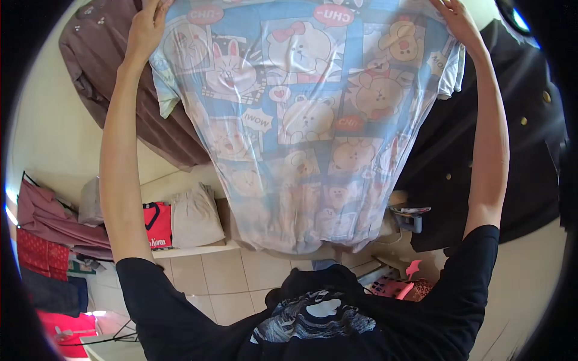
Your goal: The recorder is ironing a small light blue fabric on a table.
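Note:
A light blue T-shirt (pixel 307 114) with cartoon animals printed in panels hangs spread out in front of me, its thin cloth lit from behind. With both arms raised, I grip it at its two upper corners. My left hand (pixel 144 30) is closed on the left shoulder area, and my right hand (pixel 460 24) pinches the right one. Short sleeves droop beside each wrist. The shirt's top edge and some of my fingertips run out of the picture. Its lower hem hangs loosely above the floor.
A brown garment (pixel 120 78) hangs at the left and a black one with gold buttons (pixel 494 138) at the right. Folded beige trousers (pixel 195 219) and a red folded garment (pixel 158 224) sit on a low shelf (pixel 201 248). More clothes (pixel 51 210) hang far left. Pink items (pixel 394 289) lie lower right.

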